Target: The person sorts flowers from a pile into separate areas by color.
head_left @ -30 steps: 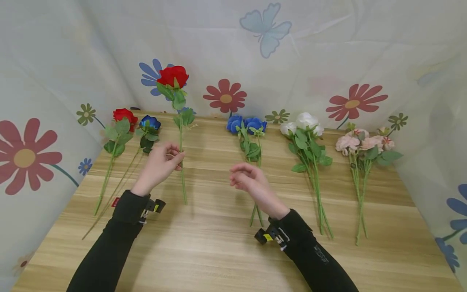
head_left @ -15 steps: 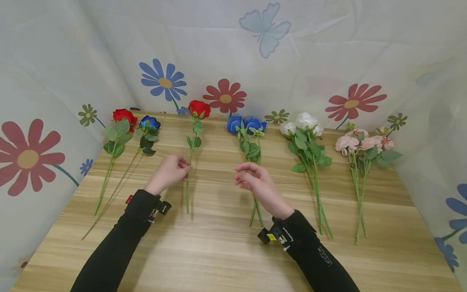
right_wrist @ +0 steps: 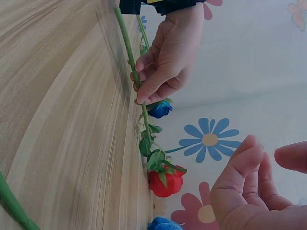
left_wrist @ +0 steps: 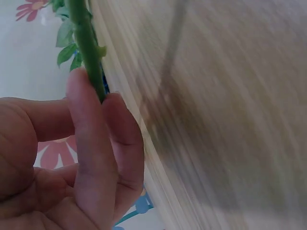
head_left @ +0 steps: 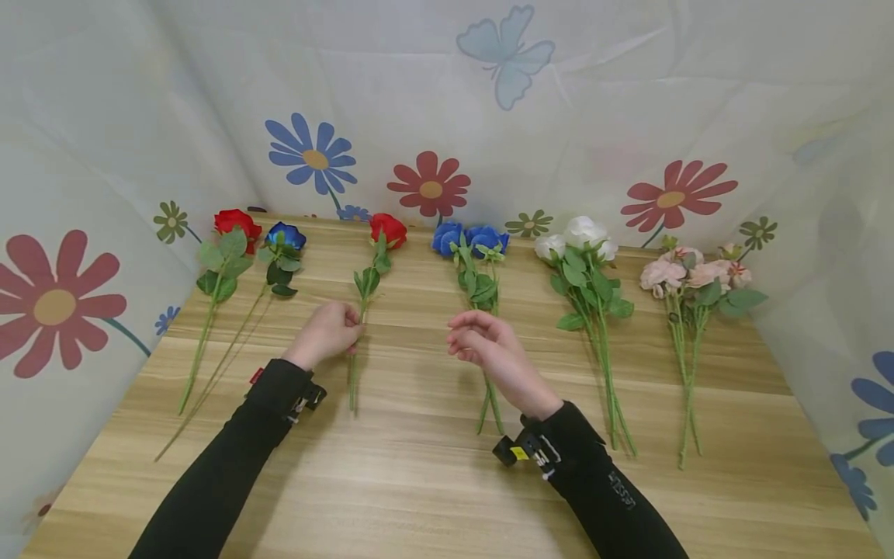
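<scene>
My left hand (head_left: 325, 335) pinches the green stem of a red rose (head_left: 388, 230) between thumb and fingertips. The rose lies low along the wooden table, its bloom towards the back edge; the left wrist view shows the stem just off the wood, with its shadow beside it. My right hand (head_left: 501, 355), fingers loosely bent with nothing between them, hovers over the stems of two blue roses (head_left: 486, 239). In the right wrist view the thumb and fingers of that hand (right_wrist: 254, 187) stand apart.
At the left lie another red rose (head_left: 237, 225) and a dark blue rose (head_left: 286, 235). White roses (head_left: 585, 233) lie right of the blue pair, and pink flowers (head_left: 708, 273) lie further right. A patterned cloth (head_left: 587, 101) hangs behind the wooden table (head_left: 391, 481).
My left hand has lowered the red rose from upright to nearly flat on the table, moving it slightly right. The right hand has shifted slightly right and is otherwise still.
</scene>
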{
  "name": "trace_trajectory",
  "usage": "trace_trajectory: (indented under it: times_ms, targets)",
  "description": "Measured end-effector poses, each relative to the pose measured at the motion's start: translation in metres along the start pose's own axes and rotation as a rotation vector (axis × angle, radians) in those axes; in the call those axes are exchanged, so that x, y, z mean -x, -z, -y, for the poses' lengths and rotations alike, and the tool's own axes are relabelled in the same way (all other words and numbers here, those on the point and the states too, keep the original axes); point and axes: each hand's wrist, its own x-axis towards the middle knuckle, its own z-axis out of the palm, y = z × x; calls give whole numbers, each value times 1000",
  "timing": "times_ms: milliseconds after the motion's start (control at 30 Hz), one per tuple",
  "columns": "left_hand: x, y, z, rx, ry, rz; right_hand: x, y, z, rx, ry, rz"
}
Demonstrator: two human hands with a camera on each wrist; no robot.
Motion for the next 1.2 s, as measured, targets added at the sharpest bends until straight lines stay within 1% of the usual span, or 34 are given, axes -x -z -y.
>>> trace_trajectory:
  times_ms: [133, 367, 500, 667, 933, 1033, 1200]
  targets:
    - [0, 0, 1, -51, 8, 6, 0, 0, 0, 0, -3, 0]
    - [1, -1, 1, -90, -19, -1, 0, 1, 1, -12, -3, 4]
    - [1, 0, 1, -113, -19, -3, 0, 2, 1, -11, -3, 10]
    - [1, -1, 2, -119, -9, -1, -1, 3, 0, -7, -1, 9]
    - [1, 2, 6, -98, 17, 9, -1, 5, -2, 6, -5, -5]
    - [1, 3, 8, -114, 22, 8, -2, 6, -3, 8, -10, -6]
    - [0, 4, 12, -171, 0, -9, -1, 6, -1, -1, -9, -7]
